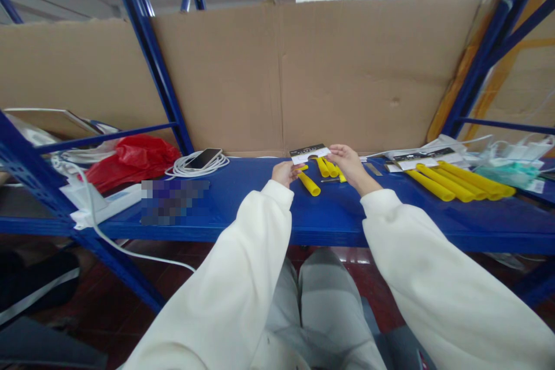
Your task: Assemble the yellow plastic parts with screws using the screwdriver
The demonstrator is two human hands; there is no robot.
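With twelve pointing straight away from the person, the printed card (309, 154) is raised over the blue shelf (333, 222), at about two o'clock from the left hand (286, 174) and between nine and ten from the right hand (349, 165). Its long axis runs from roughly half past eight to half past two, so its far-right end sits nearest the right hand and its near-left edge nearest the left. Both hands are narrowed to a pinch on it: the left thumb and fingers at the near-left edge, the right fingertips at the opposite end. A single yellow tube (309, 184) lies just beside the left fingers, its open end toward five o'clock; whether those fingers touch it, I cannot tell. A few more yellow tubes (323, 167) lie just beyond, between the hands. A flat metal strip (373, 169) lies at about two o'clock from the right hand; near three, well apart, a row of yellow tubes (455, 179) rests beside a stack of cards (427, 158).
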